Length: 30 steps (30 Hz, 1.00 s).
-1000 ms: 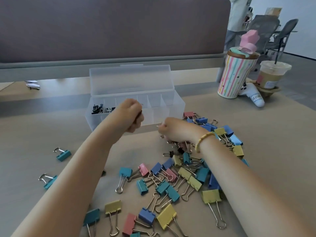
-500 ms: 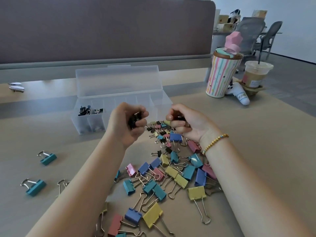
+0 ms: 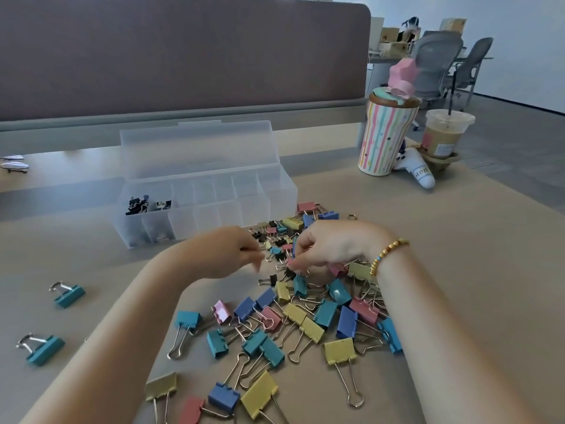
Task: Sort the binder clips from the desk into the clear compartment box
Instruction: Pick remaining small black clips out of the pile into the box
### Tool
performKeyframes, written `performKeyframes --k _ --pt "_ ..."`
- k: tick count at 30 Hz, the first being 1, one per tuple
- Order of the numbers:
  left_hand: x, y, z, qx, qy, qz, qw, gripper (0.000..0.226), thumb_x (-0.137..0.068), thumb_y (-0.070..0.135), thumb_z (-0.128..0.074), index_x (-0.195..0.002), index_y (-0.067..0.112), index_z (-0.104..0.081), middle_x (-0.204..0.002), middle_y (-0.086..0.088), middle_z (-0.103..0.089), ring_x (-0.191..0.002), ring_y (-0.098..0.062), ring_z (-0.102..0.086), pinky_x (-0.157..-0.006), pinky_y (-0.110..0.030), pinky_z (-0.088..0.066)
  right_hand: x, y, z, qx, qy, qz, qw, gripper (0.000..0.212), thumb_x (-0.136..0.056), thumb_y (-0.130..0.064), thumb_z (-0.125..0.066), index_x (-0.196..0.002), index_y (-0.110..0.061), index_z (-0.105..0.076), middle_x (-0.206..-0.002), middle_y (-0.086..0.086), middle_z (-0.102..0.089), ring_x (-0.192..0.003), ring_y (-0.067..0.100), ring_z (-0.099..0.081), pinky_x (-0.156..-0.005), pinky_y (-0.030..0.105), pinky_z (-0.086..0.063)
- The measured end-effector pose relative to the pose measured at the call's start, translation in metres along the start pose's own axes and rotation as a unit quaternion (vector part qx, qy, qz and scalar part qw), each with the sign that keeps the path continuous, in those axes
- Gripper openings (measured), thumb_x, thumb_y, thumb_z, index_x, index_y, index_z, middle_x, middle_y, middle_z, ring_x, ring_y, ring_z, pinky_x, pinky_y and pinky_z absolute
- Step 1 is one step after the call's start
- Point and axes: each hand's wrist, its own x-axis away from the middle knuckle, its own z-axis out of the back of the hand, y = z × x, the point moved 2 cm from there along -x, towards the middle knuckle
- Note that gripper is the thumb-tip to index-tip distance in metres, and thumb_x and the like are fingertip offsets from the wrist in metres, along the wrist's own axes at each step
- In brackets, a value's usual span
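The clear compartment box [image 3: 276, 191] stands open on the desk, lid tilted back. Small black clips [image 3: 136, 205] lie in its leftmost compartments. A heap of coloured binder clips [image 3: 305, 319] spreads in front of me, with small ones [image 3: 276, 232] near the box. My right hand [image 3: 331, 246] reaches down into the small clips and pinches one [image 3: 289, 262] between thumb and fingertips. My left hand [image 3: 224, 252] hovers just left of it, fingers curled and blurred. What its palm holds is hidden.
Two teal clips [image 3: 69, 294] [image 3: 42, 347] lie apart at the left. A striped tumbler [image 3: 385, 136] and an iced drink cup [image 3: 443, 133] stand at the back right. A grey partition [image 3: 183, 56] runs behind the box.
Both hands have dropped from in front of the box down to the small clips. The left hand's black clips, visible half a second ago, no longer show.
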Motion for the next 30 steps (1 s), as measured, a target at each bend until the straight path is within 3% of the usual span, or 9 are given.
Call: performKeyframes --k 3,8,12,18,22,25,27,30 --pt "-0.002 0.001 -0.004 -0.084 0.015 0.019 0.996 0.033 -0.089 0.044 -0.051 -0.068 0.02 -0.059 -0.063 0.009 -0.052 -0.055 -0.003 -0.042 -0.053 -0.013 -0.031 -0.001 -0.007 -0.003 0.07 0.031 -0.002 0.997 0.03 -0.087 -0.044 -0.058 -0.069 -0.021 -0.052 -0.064 -0.006 -0.047 -0.055 0.008 -0.041 -0.051 0.021 -0.032" --pt "-0.004 0.005 -0.004 -0.14 0.018 0.013 0.99 0.03 -0.086 0.044 -0.056 -0.093 0.016 -0.064 -0.08 0.007 -0.052 -0.074 -0.009 -0.045 -0.06 -0.017 -0.033 -0.007 -0.014 -0.009 0.145 0.063 -0.032 0.987 0.028 -0.09 -0.035 -0.058 -0.071 -0.017 -0.048 -0.066 -0.003 -0.046 -0.056 0.01 -0.04 -0.048 0.022 -0.029" --pt "-0.007 0.006 -0.007 -0.183 0.01 0.015 0.983 0.034 -0.086 0.044 -0.057 -0.068 0.017 -0.047 -0.067 0.004 -0.045 -0.063 -0.011 -0.038 -0.053 -0.017 -0.028 -0.025 -0.027 -0.017 0.193 0.138 -0.015 0.971 0.03 -0.091 -0.037 -0.056 -0.072 -0.015 -0.047 -0.067 0.0 -0.043 -0.066 0.018 -0.046 -0.052 0.026 -0.033" --pt "-0.009 -0.011 -0.005 -0.185 0.041 0.046 0.981 0.033 -0.092 0.041 -0.049 -0.067 0.02 -0.045 -0.068 0.006 -0.047 -0.07 -0.012 -0.045 -0.054 -0.018 -0.029 -0.023 -0.012 -0.013 0.116 0.152 -0.013 0.981 0.031 -0.099 -0.032 -0.042 -0.079 -0.011 -0.054 -0.064 0.0 -0.043 -0.053 0.01 -0.037 -0.046 0.023 -0.027" --pt "-0.01 -0.013 -0.002 -0.136 0.082 0.03 0.987 0.024 -0.096 0.037 -0.042 -0.088 0.018 -0.056 -0.08 0.006 -0.052 -0.074 -0.01 -0.048 -0.065 -0.02 -0.035 -0.011 0.005 -0.002 0.067 0.132 -0.032 0.988 0.034 -0.098 -0.032 -0.043 -0.084 -0.009 -0.064 -0.06 -0.001 -0.041 -0.048 0.01 -0.034 -0.043 0.021 -0.024" --pt "-0.008 -0.012 0.002 -0.106 0.092 0.028 0.99 0.022 -0.1 0.031 -0.034 -0.094 0.018 -0.05 -0.079 0.007 -0.053 -0.071 -0.009 -0.046 -0.063 -0.02 -0.035 -0.006 0.01 0.006 0.034 0.171 -0.024 0.984 0.026 -0.098 -0.03 -0.045 -0.095 -0.01 -0.06 -0.078 0.005 -0.054 -0.061 0.013 -0.043 -0.049 0.023 -0.029" --pt "-0.004 -0.015 0.003 -0.104 0.067 0.038 0.992 0.021 -0.1 0.03 -0.033 -0.108 0.018 -0.048 -0.099 0.0 -0.061 -0.083 -0.014 -0.051 -0.074 -0.023 -0.039 -0.005 0.009 0.006 0.023 0.194 -0.024 0.98 0.018 -0.097 -0.031 -0.046 -0.103 -0.016 -0.054 -0.094 0.004 -0.057 -0.067 0.012 -0.045 -0.052 0.025 -0.032" --pt "0.004 -0.018 0.001 -0.096 -0.026 0.052 0.994 0.036 -0.097 0.032 -0.041 -0.132 0.023 -0.035 -0.118 -0.005 -0.059 -0.089 -0.013 -0.049 -0.082 -0.024 -0.04 -0.009 0.001 -0.002 0.048 0.155 -0.028 0.986 0.036 -0.097 -0.03 -0.047 -0.131 -0.019 -0.045 -0.103 -0.002 -0.059 -0.075 0.009 -0.05 -0.06 0.022 -0.037"
